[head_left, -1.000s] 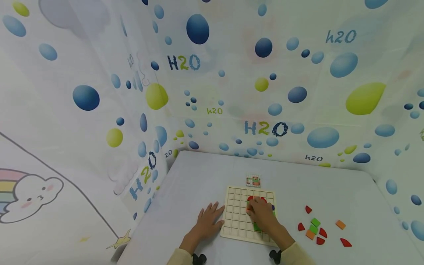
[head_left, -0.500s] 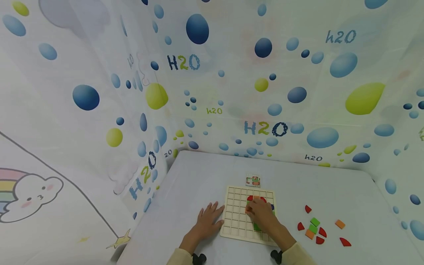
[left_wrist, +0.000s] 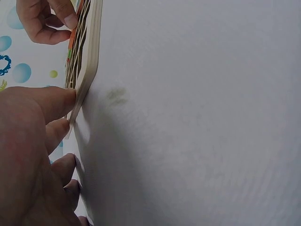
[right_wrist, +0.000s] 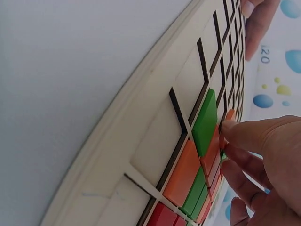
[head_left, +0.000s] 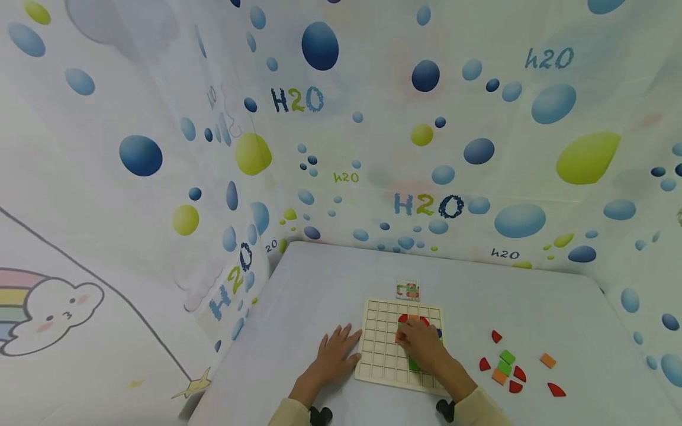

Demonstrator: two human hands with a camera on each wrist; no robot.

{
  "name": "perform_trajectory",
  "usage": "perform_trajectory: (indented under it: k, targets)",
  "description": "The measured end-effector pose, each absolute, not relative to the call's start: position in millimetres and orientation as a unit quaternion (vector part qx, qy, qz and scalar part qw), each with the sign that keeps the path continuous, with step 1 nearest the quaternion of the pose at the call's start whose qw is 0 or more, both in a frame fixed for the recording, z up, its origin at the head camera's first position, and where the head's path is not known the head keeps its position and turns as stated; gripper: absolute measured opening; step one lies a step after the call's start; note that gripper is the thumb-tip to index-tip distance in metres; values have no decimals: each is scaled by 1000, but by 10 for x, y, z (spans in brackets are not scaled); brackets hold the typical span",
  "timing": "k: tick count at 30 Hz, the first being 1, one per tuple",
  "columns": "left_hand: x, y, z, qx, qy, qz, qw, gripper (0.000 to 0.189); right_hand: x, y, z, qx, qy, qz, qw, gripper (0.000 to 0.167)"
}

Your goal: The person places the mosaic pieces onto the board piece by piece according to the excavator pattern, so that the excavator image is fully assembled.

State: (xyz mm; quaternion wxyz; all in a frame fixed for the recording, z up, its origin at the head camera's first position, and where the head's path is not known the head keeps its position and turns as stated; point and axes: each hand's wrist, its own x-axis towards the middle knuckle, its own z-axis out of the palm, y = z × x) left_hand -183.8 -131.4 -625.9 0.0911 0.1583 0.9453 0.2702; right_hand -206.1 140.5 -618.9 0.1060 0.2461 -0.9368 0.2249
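Note:
My left hand point(head_left: 334, 356) lies with fingers spread at the left edge of the wooden grid board point(head_left: 379, 343); its thumb and index fingertips touch the board's side in the left wrist view. Over the board's right half, my right hand point(head_left: 423, 348) pinches an orange square tile point(right_wrist: 230, 115) between thumb and fingers, low among the grid cells. Close by in the right wrist view sit a green tile point(right_wrist: 205, 123), another orange tile point(right_wrist: 182, 173) and a red tile point(right_wrist: 161, 215). The right hand partly hides the coloured pieces beneath it in the head view.
A small pattern card point(head_left: 408, 290) lies just behind the board. To the right are loose pieces on the white table point(head_left: 319, 278): red quarter-rounds point(head_left: 519, 373), green squares point(head_left: 507, 357) and orange squares point(head_left: 547, 361). Printed cloth walls point(head_left: 373, 142) stand behind and at the sides.

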Motion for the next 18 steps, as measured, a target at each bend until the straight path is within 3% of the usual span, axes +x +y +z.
perform_trajectory:
  k: [18]
  targets:
    - [-1813,-1321,-6198,170,944,270,85,58,-2057,1411,-6170,263,-938,193,119,25]
